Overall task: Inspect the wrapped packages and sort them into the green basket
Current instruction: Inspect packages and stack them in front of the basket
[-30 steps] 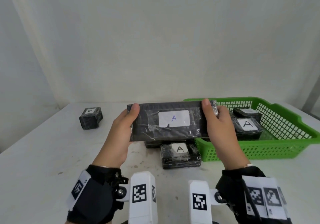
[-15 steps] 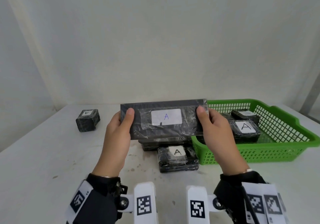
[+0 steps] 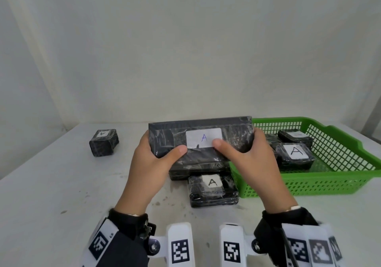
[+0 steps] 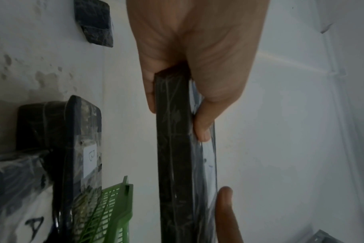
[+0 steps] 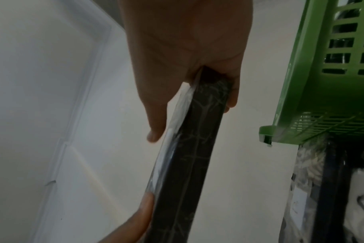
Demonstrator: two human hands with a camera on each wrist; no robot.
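Above the white table [image 3: 51, 184], a left hand [image 3: 152, 163] and right hand [image 3: 253, 163] grip opposite ends of a long black wrapped package [image 3: 202, 141] labelled "A", thumbs pressing its front; beyond to the right, the green basket [image 3: 338, 176] holds more packages.

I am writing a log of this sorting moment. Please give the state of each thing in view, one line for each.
Long wrapped package: held up by both hands, label A facing the camera.
Left hand: grips its left end.
Right hand: grips its right end.
Green basket: on the table, holds wrapped packages.
Small wrapped package: on the table, far left.
Package labelled A: on the table beside the basket.
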